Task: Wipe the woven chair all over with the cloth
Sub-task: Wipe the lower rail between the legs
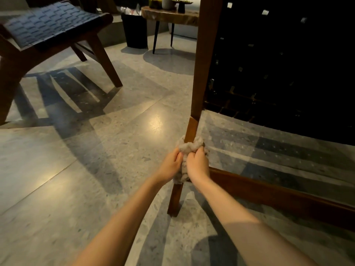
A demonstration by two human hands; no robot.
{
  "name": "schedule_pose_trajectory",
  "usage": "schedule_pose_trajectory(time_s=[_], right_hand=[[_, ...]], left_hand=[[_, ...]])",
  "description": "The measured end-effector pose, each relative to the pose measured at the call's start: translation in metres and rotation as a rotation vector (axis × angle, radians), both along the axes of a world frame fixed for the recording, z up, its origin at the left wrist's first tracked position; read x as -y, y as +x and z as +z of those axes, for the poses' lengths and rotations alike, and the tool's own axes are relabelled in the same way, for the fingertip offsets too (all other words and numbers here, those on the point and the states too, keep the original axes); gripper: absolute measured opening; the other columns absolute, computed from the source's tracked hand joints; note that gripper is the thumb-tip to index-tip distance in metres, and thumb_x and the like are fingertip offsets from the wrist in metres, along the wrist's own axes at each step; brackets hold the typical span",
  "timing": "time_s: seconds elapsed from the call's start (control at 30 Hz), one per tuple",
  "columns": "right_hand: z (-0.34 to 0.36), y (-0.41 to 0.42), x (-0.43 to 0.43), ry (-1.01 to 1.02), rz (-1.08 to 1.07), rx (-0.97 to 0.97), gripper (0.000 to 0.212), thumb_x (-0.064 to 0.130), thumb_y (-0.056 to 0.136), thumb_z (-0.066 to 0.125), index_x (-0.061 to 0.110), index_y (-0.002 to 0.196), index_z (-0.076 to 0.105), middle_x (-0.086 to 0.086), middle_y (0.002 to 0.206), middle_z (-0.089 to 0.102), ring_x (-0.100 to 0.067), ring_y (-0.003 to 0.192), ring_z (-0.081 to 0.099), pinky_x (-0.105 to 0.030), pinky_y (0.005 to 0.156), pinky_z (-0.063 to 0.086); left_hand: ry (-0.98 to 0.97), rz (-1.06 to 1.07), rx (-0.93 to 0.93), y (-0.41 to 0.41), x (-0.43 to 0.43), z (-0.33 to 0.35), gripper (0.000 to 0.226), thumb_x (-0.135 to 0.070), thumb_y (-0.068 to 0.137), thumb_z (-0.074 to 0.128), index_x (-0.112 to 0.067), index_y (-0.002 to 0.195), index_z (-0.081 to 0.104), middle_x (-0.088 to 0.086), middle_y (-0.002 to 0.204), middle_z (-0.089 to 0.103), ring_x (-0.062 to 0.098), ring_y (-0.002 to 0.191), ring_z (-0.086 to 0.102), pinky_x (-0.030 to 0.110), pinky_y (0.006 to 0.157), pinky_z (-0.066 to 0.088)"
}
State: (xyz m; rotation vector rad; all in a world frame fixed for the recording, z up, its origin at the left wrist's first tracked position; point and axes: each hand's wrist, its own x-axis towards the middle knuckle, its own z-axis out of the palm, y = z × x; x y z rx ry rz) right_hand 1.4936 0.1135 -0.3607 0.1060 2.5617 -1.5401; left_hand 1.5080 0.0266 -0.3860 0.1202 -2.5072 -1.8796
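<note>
both hands (170,166) (197,164) are gripping the cloth (189,146) wrapped round the chair leg (191,131), which is running up-down between them

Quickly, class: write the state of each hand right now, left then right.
Left hand: closed, gripping the cloth wrapped round the chair leg.
Right hand: closed, gripping the same cloth.

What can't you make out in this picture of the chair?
Head view:
Chair leg where the cloth wraps it: covered by cloth, left hand and right hand.
Woven panel: too dark, cut off by the right edge.
Things on the side table: small, dim, cut by top edge.
</note>
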Motion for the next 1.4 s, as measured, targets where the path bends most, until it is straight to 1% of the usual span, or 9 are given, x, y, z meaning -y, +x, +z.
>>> schedule_pose_trajectory(time_s=[0.3, 0.5, 0.63, 0.77, 0.83, 0.97, 1.17, 1.27, 1.4], right_hand=[[-0.048, 0.061, -0.014, 0.08, 0.063, -0.221, 0.05, 0.016, 0.101, 0.037, 0.025, 0.149, 0.027, -0.003, 0.139, 0.05, -0.015, 0.122, 0.051, -0.013, 0.085, 0.035], [-0.082, 0.088, -0.015, 0.196, 0.031, -0.193, 0.051, 0.018, 0.101, 0.039, 0.033, 0.148, 0.027, -0.003, 0.132, 0.057, -0.018, 0.112, 0.058, -0.023, 0.079, 0.046], [-0.098, 0.103, -0.022, 0.125, 0.058, -0.117, 0.043, 0.016, 0.099, 0.045, 0.028, 0.141, 0.043, 0.003, 0.127, 0.06, -0.013, 0.115, 0.058, -0.025, 0.094, 0.047], [-0.095, 0.113, -0.041, 0.096, 0.043, -0.132, 0.045, 0.012, 0.093, 0.055, 0.027, 0.135, 0.049, 0.001, 0.118, 0.065, -0.012, 0.106, 0.062, -0.032, 0.091, 0.053], [-0.081, 0.111, -0.055, 0.125, -0.028, -0.272, 0.053, 0.012, 0.09, 0.061, 0.033, 0.134, 0.041, -0.003, 0.111, 0.067, -0.015, 0.097, 0.064, -0.035, 0.082, 0.056], [-0.042, 0.084, -0.084, 0.14, -0.034, -0.506, 0.062, 0.014, 0.088, 0.063, 0.035, 0.14, 0.038, 0.001, 0.128, 0.058, -0.013, 0.11, 0.058, -0.024, 0.085, 0.05], [-0.011, 0.01, -0.078, 0.395, 0.408, -0.254, 0.076, 0.022, 0.096, 0.051, 0.033, 0.152, 0.0, -0.011, 0.136, 0.049, -0.019, 0.103, 0.06, -0.031, 0.081, 0.053], [-0.017, -0.011, -0.065, 0.586, 0.604, -0.286, 0.054, 0.023, 0.098, 0.044, 0.017, 0.148, 0.024, -0.013, 0.144, 0.043, -0.026, 0.124, 0.048, -0.041, 0.101, 0.043], [-0.018, -0.03, -0.067, 0.793, 0.802, -0.258, 0.031, 0.021, 0.1, 0.039, 0.004, 0.126, 0.044, -0.021, 0.121, 0.053, -0.033, 0.108, 0.053, -0.035, 0.086, 0.039]], left_hand=[[-0.12, 0.091, 0.11, 0.043, 0.0, -0.053, 0.019, -0.017, 0.1, 0.039, -0.026, 0.105, 0.055, -0.01, 0.098, 0.057, -0.007, 0.082, 0.051, 0.001, 0.066, 0.04], [-0.111, 0.066, 0.072, 0.068, -0.001, -0.076, 0.02, -0.006, 0.097, 0.045, -0.018, 0.097, 0.061, -0.013, 0.089, 0.062, 0.003, 0.083, 0.061, 0.007, 0.065, 0.043], [-0.089, 0.083, 0.078, 0.094, -0.008, -0.092, 0.026, -0.008, 0.095, 0.051, -0.023, 0.114, 0.06, -0.015, 0.103, 0.063, -0.011, 0.091, 0.058, 0.006, 0.077, 0.044], [-0.145, 0.308, 0.075, 0.115, -0.025, -0.092, 0.023, -0.017, 0.088, 0.063, -0.022, 0.11, 0.059, -0.007, 0.102, 0.061, 0.002, 0.091, 0.057, 0.021, 0.081, 0.049], [-0.172, 0.508, 0.025, 0.118, -0.039, -0.082, 0.033, -0.025, 0.085, 0.068, -0.025, 0.115, 0.053, -0.011, 0.107, 0.053, -0.003, 0.095, 0.05, 0.013, 0.078, 0.043], [0.174, 0.659, -0.004, 0.108, -0.076, -0.053, 0.039, -0.029, 0.085, 0.067, -0.036, 0.116, 0.045, -0.02, 0.109, 0.049, -0.008, 0.093, 0.052, 0.006, 0.068, 0.046], [0.586, 0.856, 0.122, 0.082, -0.11, -0.04, 0.053, -0.024, 0.088, 0.065, -0.016, 0.134, 0.04, -0.008, 0.119, 0.046, 0.002, 0.101, 0.051, 0.012, 0.084, 0.044], [0.647, 0.965, 0.153, 0.065, -0.115, -0.036, 0.05, -0.022, 0.085, 0.069, -0.005, 0.127, 0.047, 0.006, 0.124, 0.057, 0.017, 0.11, 0.057, 0.029, 0.096, 0.047], [0.616, 1.081, 0.179, 0.046, -0.121, -0.033, 0.048, -0.023, 0.081, 0.073, -0.006, 0.119, 0.049, 0.007, 0.118, 0.058, 0.02, 0.111, 0.056, 0.022, 0.086, 0.041]])
